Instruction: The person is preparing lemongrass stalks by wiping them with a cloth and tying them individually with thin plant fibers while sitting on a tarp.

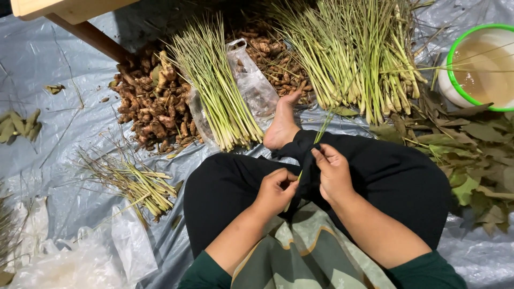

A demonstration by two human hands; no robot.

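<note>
Grey plastic floor sheet [64, 80] underfoot; left hand [276, 190] and right hand [333, 172] both pinching thin green lemongrass stalk [323, 130] over lap, mid-stripping; trimmed lemongrass bundle [217, 91] beside foot.

Left hand [276, 188] and right hand [333, 172] pinching a lemongrass stalk [323, 129] over the lap, lemongrass bundle [219, 88] beside ginger roots [152, 104]

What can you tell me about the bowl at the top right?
The bowl is round, white outside with a bright green rim, and looks like plastic. It stands upright on the grey sheet at the frame's top right corner, partly cut off by the edge. It holds cloudy, brownish water. A few thin green blades from the stalk pile beside it stretch over its rim. Dry leaves lie against its near side. Neither hand touches it.
</note>
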